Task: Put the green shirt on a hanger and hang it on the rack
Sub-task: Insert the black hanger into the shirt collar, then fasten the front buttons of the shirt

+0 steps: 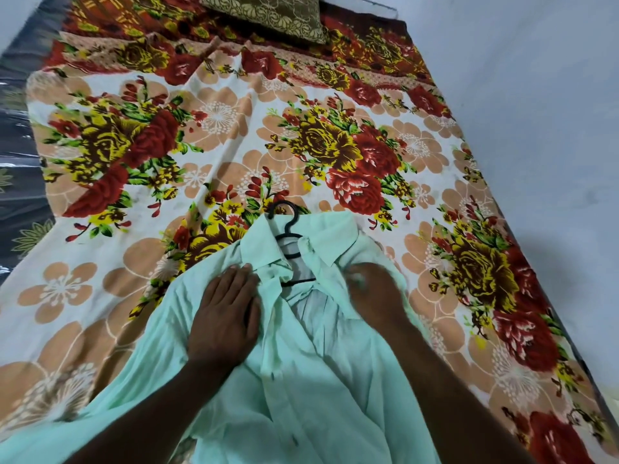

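Note:
A pale green shirt (301, 380) lies front up on the bed, collar pointing away from me. A black hanger (288, 226) sits inside the neck, its hook sticking out past the collar and its bar showing in the open collar. My left hand (224, 316) rests flat on the shirt's left chest, fingers spread. My right hand (378, 296) is blurred on the shirt's right shoulder; its fingers are hard to make out. No rack is in view.
The bed is covered by a floral sheet (234, 135) in red, yellow and peach. A brown patterned pillow (268, 15) lies at the far end. A pale wall (536, 128) runs along the bed's right side. Dark floor (16, 155) shows at left.

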